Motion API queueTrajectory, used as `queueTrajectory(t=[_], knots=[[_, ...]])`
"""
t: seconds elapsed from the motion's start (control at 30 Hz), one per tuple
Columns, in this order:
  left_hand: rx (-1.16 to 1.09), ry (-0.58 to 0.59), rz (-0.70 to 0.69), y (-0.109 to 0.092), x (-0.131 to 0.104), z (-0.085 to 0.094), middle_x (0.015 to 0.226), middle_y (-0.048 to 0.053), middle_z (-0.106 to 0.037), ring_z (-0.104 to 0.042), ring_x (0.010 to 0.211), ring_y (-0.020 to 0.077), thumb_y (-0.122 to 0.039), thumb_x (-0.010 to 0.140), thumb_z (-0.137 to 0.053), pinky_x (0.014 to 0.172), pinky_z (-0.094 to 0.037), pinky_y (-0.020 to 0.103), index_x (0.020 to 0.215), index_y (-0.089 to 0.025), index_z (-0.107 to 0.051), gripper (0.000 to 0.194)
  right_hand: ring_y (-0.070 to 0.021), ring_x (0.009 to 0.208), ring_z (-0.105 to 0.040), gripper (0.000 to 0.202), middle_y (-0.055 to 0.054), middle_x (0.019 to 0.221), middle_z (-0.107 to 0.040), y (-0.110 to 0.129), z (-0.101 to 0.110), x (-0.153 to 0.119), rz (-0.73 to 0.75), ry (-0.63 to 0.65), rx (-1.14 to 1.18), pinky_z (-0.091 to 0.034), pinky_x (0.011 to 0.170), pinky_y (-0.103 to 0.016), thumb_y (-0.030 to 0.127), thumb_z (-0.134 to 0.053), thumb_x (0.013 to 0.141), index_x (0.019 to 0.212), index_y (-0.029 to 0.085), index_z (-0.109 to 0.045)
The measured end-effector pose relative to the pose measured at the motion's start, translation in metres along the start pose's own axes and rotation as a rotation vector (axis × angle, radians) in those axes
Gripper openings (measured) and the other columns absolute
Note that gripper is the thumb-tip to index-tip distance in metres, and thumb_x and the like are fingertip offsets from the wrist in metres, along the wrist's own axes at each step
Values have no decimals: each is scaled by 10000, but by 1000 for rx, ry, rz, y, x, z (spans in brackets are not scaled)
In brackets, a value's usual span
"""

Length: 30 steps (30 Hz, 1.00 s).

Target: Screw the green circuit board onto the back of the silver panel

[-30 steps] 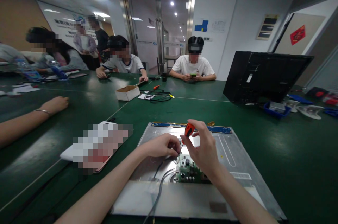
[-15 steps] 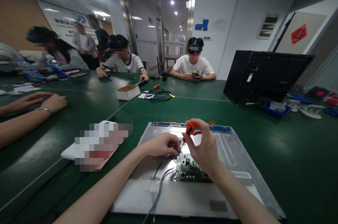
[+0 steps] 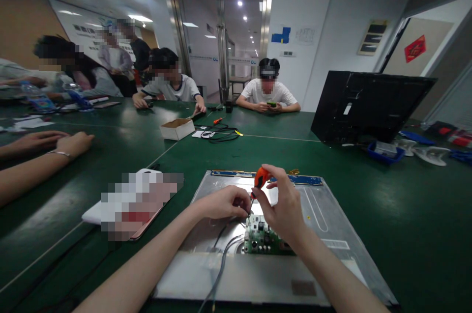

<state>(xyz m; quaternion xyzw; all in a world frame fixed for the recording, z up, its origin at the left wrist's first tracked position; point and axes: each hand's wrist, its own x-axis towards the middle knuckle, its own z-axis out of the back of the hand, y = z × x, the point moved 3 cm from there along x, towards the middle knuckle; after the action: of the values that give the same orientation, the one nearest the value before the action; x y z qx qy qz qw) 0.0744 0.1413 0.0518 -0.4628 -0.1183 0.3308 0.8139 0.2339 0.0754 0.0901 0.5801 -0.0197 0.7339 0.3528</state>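
Observation:
A metal-backed display panel (image 3: pixel 206 273) lies flat on the table before me, with a green circuit board (image 3: pixel 263 237) on its middle. My right hand (image 3: pixel 285 200) grips an orange and black screwdriver (image 3: pixel 261 178), its shaft pointing down at the board's upper left corner. Close beside the tip, my left hand (image 3: pixel 236 202) has its fingers curled and pinched at that corner; what they hold, if anything, is hidden. Dark cables (image 3: pixel 223 264) run from the board's left side toward the front edge. A blue strip board (image 3: pixel 306 180) lines the panel's far edge.
Left of the panel lies a white and pink phone-like object (image 3: pixel 147 205), partly blurred out. A co-worker's hands (image 3: pixel 73 145) rest further left. Ahead are a white box (image 3: pixel 177 130) and a coiled black cable (image 3: pixel 224 133). A black monitor housing (image 3: pixel 372 109) and blue tray (image 3: pixel 385 153) stand right.
The screwdriver handle in my right hand has tilted slightly left and stands a bit more upright. My left hand stays at the board's corner. The view has shifted very slightly.

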Motion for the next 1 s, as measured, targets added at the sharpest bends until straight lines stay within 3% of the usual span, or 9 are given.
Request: queueTrajectory(t=[0.17, 0.37, 0.47, 0.7, 0.9, 1.0], knots=[[22, 3, 3, 2, 1, 1, 642, -32, -562, -504, 635, 140, -209, 693, -670, 598, -366, 239, 705, -171, -631, 56, -175, 783, -614, 340, -51, 990, -591, -1, 1, 1, -27, -66, 11, -564, 608, -277, 218, -641, 902, 1214, 246, -509], [25, -2, -1, 2, 1, 1, 669, -28, -581, -516, 655, 144, -196, 685, -678, 593, -381, 229, 736, -171, -648, 64, -210, 918, -645, 420, -96, 1091, -617, 4, 0, 1, -1, 43, -41, -582, 738, -340, 162, -470, 972, 1380, 254, -501], [14, -4, -1, 4, 1, 1, 678, -24, -595, -521, 660, 147, -191, 685, -682, 597, -394, 229, 752, -169, -657, 74, -227, 973, -650, 461, -104, 1108, -656, 4, -1, 0, 23, 44, -36, -584, 795, -366, 154, -478, 960, 1411, 247, -461], [6, 1, -28, 6, 2, 1, 676, -26, -586, -522, 649, 142, -195, 690, -680, 604, -391, 234, 733, -168, -644, 62, -206, 862, -655, 373, -75, 1049, -645, 2, -1, 0, -1, -48, -45, -579, 649, -316, 205, -595, 922, 1285, 265, -532], [-4, 11, -20, 4, 1, 0, 666, -27, -576, -522, 639, 146, -211, 702, -673, 601, -398, 236, 726, -171, -628, 64, -206, 933, -659, 444, -88, 1102, -626, 5, 1, 1, 1, 39, -70, -586, 741, -335, 149, -451, 977, 1398, 278, -507], [-12, 7, -25, 4, 1, -1, 677, -24, -584, -518, 637, 145, -215, 716, -673, 615, -407, 244, 754, -167, -636, 72, -225, 976, -660, 462, -100, 1116, -655, 3, 0, 0, 20, 32, -66, -592, 785, -365, 155, -469, 968, 1418, 260, -471]])
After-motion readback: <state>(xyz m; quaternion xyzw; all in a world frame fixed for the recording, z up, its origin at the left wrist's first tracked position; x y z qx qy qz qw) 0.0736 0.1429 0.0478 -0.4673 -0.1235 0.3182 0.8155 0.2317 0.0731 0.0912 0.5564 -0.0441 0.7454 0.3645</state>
